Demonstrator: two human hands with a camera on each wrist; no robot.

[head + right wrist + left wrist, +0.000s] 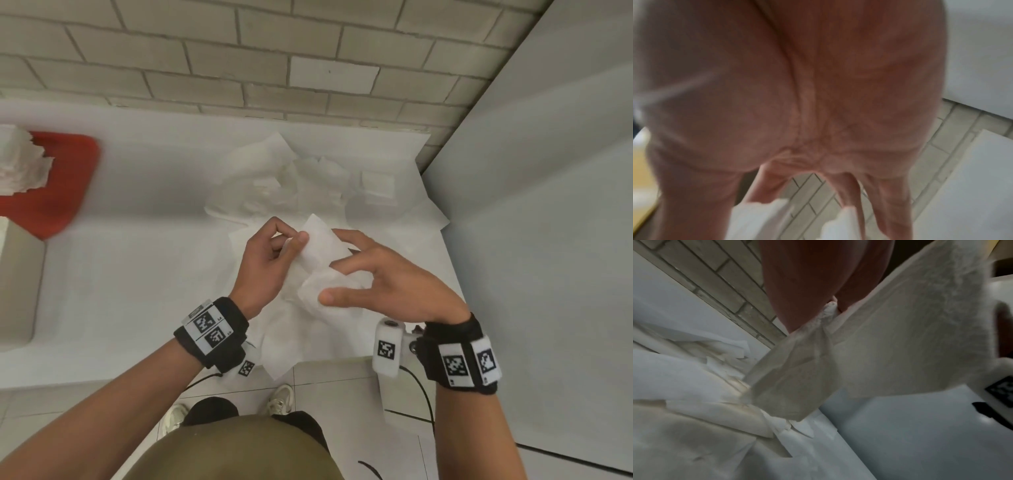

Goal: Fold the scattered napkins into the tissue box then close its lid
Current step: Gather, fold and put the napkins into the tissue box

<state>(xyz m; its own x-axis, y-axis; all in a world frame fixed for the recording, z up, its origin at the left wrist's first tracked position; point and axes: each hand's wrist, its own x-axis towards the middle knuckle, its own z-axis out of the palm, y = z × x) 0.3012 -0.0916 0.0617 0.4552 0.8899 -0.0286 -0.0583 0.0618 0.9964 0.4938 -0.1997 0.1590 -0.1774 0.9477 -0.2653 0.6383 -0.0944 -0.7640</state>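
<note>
Crinkled white napkin [320,245] pinched in grip of left hand [269,265]; right hand [394,284] splayed, touching it.

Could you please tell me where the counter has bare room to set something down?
The widest bare counter lies between the red tray and beige box on the left and the scattered napkins. From that pile to the right wall it is crowded, also beneath the left hand and right hand on the held napkin.
</note>
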